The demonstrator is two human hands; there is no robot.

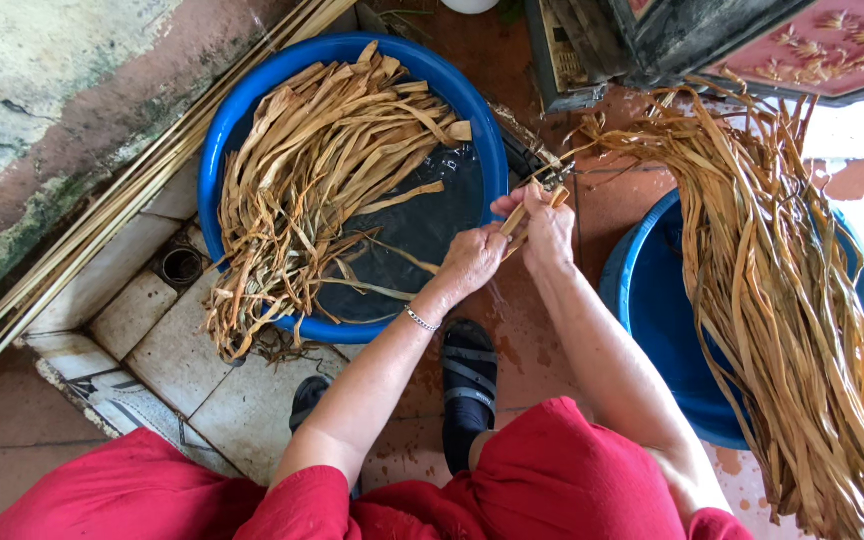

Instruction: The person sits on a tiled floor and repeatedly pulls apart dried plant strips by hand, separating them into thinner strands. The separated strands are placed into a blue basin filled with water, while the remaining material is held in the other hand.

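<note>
So the tan leaf strip (pixel 515 222) is right in the middle, pinched between both hands just past the right-hand rim of the blue basin (pixel 252 90), over wet reddish floor. It looks like 2 narrow pieces side by side, though it's hard to tell if that's 1 strip split or 2 separate ones.

Left hand (pixel 472 262) has its fingers curled in close, nearly closed, gripping the lower end of the strip. There's a thin bracelet (pixel 419 320) on that wrist. Right hand (pixel 549 228) sits just above and beside it, fingers bent down over the upper end, thumb tucked against the strip. Both hands are touching each other.

The basin holds dark water and a big bunch of soaked strips (pixel 322 180) that drapes over the near rim onto the tiles. Off to the right, a second blue tub (pixel 662 320) has a long sheaf of dry strips (pixel 782 300) lying across it. A dark sandal (pixel 469 385) shows below the hands, and red clothing (pixel 552 480) fills the bottom.
</note>
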